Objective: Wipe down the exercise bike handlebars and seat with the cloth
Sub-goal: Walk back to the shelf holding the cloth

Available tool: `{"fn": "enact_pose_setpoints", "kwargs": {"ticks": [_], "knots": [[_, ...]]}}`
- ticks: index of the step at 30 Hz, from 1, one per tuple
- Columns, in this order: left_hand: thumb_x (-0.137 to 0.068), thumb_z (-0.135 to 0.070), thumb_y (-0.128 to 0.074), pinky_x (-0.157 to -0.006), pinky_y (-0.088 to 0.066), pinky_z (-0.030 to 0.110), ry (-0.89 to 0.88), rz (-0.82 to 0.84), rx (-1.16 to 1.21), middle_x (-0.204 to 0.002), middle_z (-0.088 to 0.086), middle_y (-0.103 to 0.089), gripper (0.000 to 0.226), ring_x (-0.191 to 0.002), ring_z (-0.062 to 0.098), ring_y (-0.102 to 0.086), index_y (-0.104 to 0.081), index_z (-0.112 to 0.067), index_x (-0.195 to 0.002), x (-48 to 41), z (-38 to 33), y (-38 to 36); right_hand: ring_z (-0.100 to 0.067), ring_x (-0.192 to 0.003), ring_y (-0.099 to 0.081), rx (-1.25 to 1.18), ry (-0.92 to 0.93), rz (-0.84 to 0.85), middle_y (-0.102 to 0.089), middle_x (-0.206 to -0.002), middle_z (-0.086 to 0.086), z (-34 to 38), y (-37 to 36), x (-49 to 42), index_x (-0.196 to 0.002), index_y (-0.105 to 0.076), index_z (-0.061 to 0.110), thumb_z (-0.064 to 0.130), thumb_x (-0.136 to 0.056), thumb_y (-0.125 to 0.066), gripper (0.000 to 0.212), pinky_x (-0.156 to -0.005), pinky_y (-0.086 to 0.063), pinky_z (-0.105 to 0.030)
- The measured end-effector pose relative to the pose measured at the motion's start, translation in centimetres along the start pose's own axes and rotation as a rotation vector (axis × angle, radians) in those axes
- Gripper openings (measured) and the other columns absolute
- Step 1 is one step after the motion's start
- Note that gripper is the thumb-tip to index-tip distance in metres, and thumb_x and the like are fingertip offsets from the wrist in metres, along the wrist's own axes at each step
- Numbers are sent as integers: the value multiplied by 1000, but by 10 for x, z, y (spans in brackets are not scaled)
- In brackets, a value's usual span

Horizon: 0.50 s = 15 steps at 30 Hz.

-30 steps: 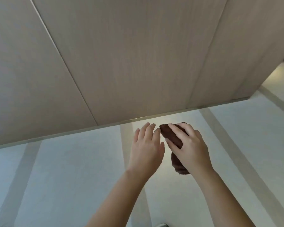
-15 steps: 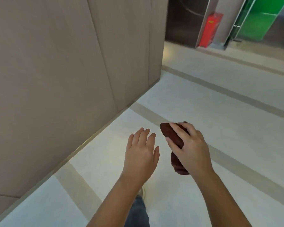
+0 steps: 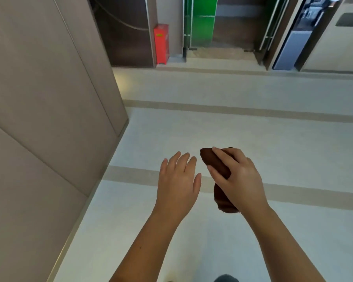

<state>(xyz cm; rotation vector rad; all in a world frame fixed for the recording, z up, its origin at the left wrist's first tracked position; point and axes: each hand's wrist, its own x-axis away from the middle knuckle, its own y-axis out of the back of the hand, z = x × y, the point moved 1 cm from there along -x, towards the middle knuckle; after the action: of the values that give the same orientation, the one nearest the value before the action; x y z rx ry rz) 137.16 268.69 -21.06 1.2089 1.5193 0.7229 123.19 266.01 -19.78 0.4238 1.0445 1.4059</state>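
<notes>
**Cloth (image 3: 217, 166) in hand, no bike in sight**

Dark brown and bunched, it sits in the right hand (image 3: 239, 180), fingers curled round it. The left hand (image 3: 177, 180) hangs just beside, loosely spread, holding nothing. Pale floor (image 3: 253, 135) lies below, with a beige wall (image 3: 39, 98) at its left edge and a red box (image 3: 161, 43) at the far edge. I judge wiping not begun: handlebars and seat both remain.

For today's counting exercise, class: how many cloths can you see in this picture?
1. The brown cloth is gripped in the right hand, beside the open left hand. Others may lie outside the view.
</notes>
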Motion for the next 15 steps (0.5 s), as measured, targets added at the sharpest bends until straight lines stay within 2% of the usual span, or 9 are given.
{"fn": "enact_pose_setpoints", "kwargs": {"ticks": [6,12,15], "knots": [[-95,-31,-41,-111,-17,43,-176,180,89,-141,6,-42,43,-134,24,-29,-42,-13,-133,-93,-27,-56,-32,-95,-54,72,-182,-127,-57,-121,-2,-70,9,-60,-125,-56,27,33,-82,-62,43,-75,-49,-38],[-93,-28,-47,-108,-24,46,-328,173,117,-135,9,-49,41,-130,27,-37,-48,-10,-129,-211,-87,-115,-34,-88,-56,123,-253,-253,-61,-115,-5,-159,32,-142,-120,-60,24,30,-81,-66,40,-69,-50,-38],[-93,-28,-47,-109,-21,45,-374,201,126,-137,9,-47,41,-131,26,-34,-46,-11,-130,-266,-119,-141,-33,-87,-57,132,-267,-295,-62,-114,-5,-204,48,-185,-119,-61,24,30,-80,-67,40,-66,-51,-38]]}}
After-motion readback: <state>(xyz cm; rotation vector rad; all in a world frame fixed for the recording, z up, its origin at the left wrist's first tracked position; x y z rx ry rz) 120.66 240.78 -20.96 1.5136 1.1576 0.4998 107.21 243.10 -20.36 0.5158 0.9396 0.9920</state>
